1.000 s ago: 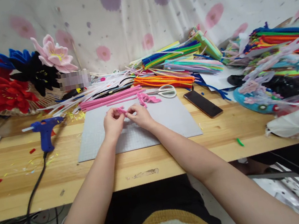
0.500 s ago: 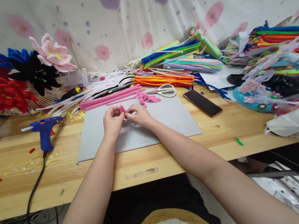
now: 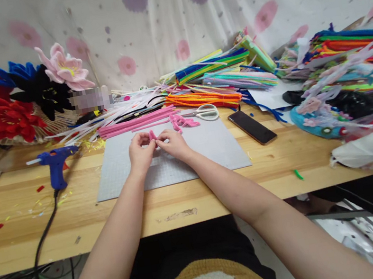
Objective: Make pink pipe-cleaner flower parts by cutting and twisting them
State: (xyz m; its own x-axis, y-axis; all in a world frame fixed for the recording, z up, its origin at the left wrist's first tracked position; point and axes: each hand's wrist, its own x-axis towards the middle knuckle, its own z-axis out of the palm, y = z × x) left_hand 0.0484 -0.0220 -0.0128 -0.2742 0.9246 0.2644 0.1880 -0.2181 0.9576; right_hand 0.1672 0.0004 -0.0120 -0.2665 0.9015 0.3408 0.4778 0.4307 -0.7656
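Between my fingertips is a short bent piece of pink pipe cleaner point(image 3: 151, 135), mostly hidden by the fingers. My left hand point(image 3: 141, 151) pinches it from the left, and my right hand point(image 3: 173, 144) pinches it from the right. Both hands are over the grey cutting mat point(image 3: 207, 157). Just beyond my right hand lie several bent pink pipe cleaner shapes point(image 3: 183, 121) on the mat. Straight pink pipe cleaners point(image 3: 136, 122) are bundled along the mat's far edge. White-handled scissors point(image 3: 208, 112) rest at the far right of the mat.
A blue glue gun point(image 3: 56, 167) with a trailing cord stands left of the mat. A phone point(image 3: 252, 127) lies to the right. Coloured pipe cleaner bundles point(image 3: 204, 100) line the back. Fuzzy flowers point(image 3: 8, 113) fill the back left; a white roll point(image 3: 369, 149) lies at right.
The view has shifted very slightly. Both hands keep their pinch on the pink pipe cleaner in nearly the same place.
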